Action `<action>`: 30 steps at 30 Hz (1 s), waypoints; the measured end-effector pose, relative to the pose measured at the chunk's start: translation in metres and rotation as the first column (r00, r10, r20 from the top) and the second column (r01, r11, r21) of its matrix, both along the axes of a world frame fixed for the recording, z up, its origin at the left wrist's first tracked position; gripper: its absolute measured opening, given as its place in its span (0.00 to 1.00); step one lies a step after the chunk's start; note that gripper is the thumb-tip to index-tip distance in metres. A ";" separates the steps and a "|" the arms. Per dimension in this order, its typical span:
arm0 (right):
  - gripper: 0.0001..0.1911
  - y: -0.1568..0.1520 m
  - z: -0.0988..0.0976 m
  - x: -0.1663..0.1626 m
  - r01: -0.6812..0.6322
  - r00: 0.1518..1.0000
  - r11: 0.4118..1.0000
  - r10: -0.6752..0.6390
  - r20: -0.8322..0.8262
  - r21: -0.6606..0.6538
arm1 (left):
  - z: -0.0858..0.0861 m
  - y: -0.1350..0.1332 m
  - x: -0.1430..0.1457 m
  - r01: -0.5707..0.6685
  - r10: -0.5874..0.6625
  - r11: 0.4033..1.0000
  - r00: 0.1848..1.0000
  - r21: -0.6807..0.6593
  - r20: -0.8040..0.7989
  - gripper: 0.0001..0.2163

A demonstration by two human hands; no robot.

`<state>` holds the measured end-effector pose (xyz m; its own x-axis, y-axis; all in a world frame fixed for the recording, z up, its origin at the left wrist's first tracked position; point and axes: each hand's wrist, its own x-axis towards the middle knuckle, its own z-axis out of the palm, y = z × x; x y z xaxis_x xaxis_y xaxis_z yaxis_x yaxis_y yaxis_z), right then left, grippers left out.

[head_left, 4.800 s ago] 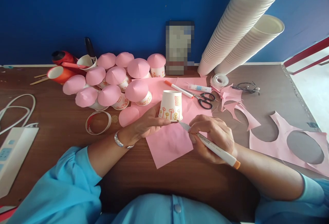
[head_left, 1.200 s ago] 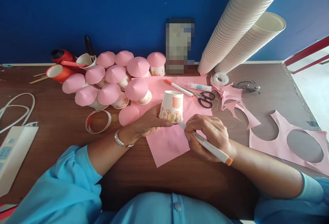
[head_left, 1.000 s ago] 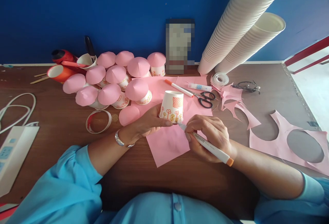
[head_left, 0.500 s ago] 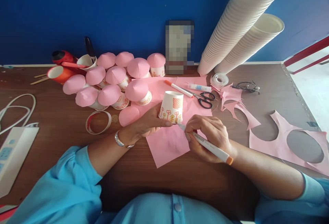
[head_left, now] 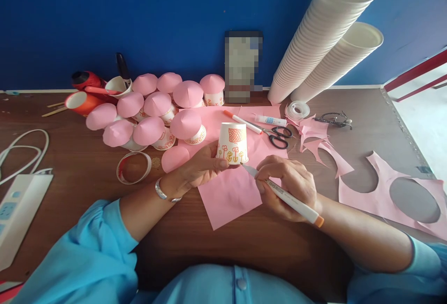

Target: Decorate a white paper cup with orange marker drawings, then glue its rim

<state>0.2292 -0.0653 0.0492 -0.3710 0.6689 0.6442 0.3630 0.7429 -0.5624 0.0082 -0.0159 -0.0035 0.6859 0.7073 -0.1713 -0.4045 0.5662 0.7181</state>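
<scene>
My left hand (head_left: pixel 204 166) grips a white paper cup (head_left: pixel 233 131), held upside down above the pink paper. Orange and yellow flowers run along the cup's rim, with an orange checked window higher up. In my right hand (head_left: pixel 288 185) is a white marker (head_left: pixel 293 201) with an orange end cap, its tip close to the cup's lower rim; whether it touches I cannot tell. Beneath both hands lies a pink paper sheet (head_left: pixel 226 201). Behind the cup rest an orange-capped marker (head_left: pixel 240 121), black-handled scissors (head_left: pixel 279 136) and a glue stick (head_left: pixel 270 120).
Several cups with pink cone roofs (head_left: pixel 185 124) stand at left, near a tape roll (head_left: pixel 133 167). Tall paper cup stacks (head_left: pixel 321 38) lean at the back right beside a phone (head_left: pixel 240 66). Pink scraps (head_left: pixel 363 187) lie right, a power strip (head_left: pixel 24 211) left.
The cup has turned in my left hand, so its checked window sits further left and more flowers show. My right hand and marker have shifted slightly right.
</scene>
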 end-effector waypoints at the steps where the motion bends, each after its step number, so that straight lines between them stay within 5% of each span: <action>1: 0.11 0.000 0.000 0.000 0.008 1.000 1.000 -0.008 0.003 0.002 | 0.000 0.000 0.000 0.006 -0.006 1.000 1.000 -0.001 0.005 0.19; 30: 0.11 0.000 0.000 -0.002 0.072 0.996 0.997 -0.074 0.053 0.028 | 0.002 -0.001 0.001 -0.021 0.021 1.000 0.999 0.006 -0.035 0.20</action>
